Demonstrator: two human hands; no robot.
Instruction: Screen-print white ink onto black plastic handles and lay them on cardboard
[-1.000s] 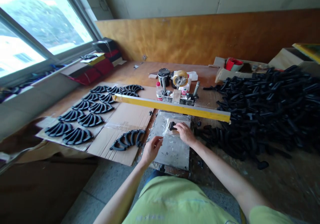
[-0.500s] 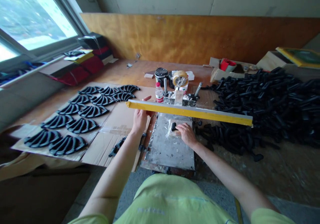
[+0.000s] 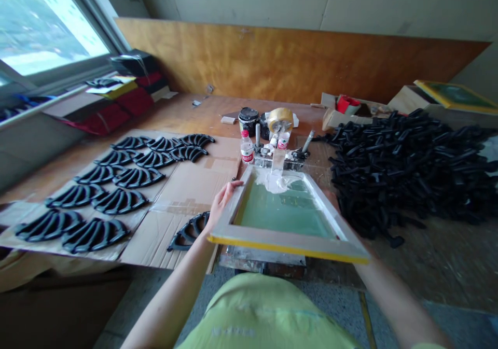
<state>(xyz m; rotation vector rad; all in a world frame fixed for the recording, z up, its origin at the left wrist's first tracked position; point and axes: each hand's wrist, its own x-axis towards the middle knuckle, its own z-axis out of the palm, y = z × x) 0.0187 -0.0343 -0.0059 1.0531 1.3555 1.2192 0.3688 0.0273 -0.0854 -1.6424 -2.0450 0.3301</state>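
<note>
A screen printing frame [image 3: 280,241] with green mesh [image 3: 280,211] lies low over the work plate, its near edge tilted slightly up. White ink [image 3: 274,181] is smeared at the far end of the mesh, where a squeegee-like flat blade [image 3: 278,161] rests. My left hand [image 3: 222,199] is closed at the frame's left side, fingers along its edge. My right hand [image 3: 332,198] is at the right side, mostly hidden behind the frame, its fingers out of sight. Beneath, only the near part of the metal plate [image 3: 268,257] shows. A black fan-shaped piece [image 3: 189,233] lies beside my left forearm.
Rows of black fan-shaped pieces [image 3: 120,201] lie on cardboard [image 3: 198,180] to the left. A big heap of black parts [image 3: 404,167] fills the right. Behind the frame stand a red-capped bottle [image 3: 246,149], a black tub [image 3: 248,121] and a tape roll [image 3: 280,119].
The screen printing frame has swung down from near edge-on to lie over the plate. My left hand has moved down with it; my right hand has left the small black piece and gone rightward.
</note>
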